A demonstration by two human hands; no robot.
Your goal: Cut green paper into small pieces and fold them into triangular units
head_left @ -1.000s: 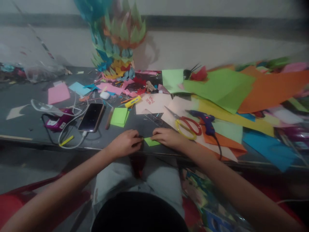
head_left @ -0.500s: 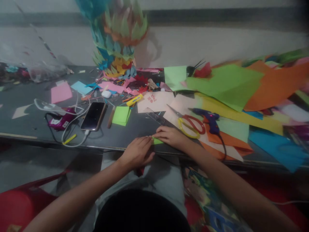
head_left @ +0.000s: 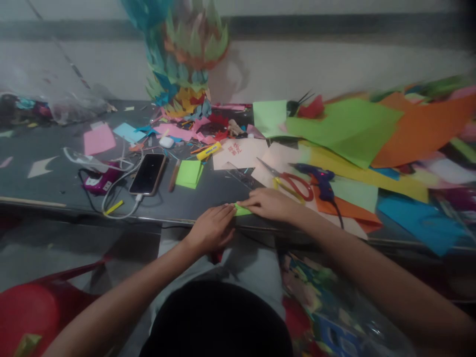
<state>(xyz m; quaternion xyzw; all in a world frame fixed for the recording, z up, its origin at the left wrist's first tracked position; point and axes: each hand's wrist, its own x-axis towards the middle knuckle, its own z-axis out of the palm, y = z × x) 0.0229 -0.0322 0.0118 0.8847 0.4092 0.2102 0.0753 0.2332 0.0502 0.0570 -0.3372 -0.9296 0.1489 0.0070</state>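
A small piece of bright green paper lies at the table's front edge, partly covered by both hands. My left hand presses its left side, fingers together and thumb below the edge. From the right, my right hand bears down on the same paper with its fingertips. Just beyond that hand are scissors with red and yellow handles, partly hidden by it. A stack of green paper squares sits farther back on the left.
A phone on a white cable lies left, beside a purple power socket. A glue gun rests on coloured sheets at right. Paper scraps and a yellow glue tube lie behind. A tall folded-paper figure stands at the back.
My right hand has shifted slightly and its fingers now lie flatter over the green paper, with the forearm covering more of the scissors' handles. The view has moved a little.
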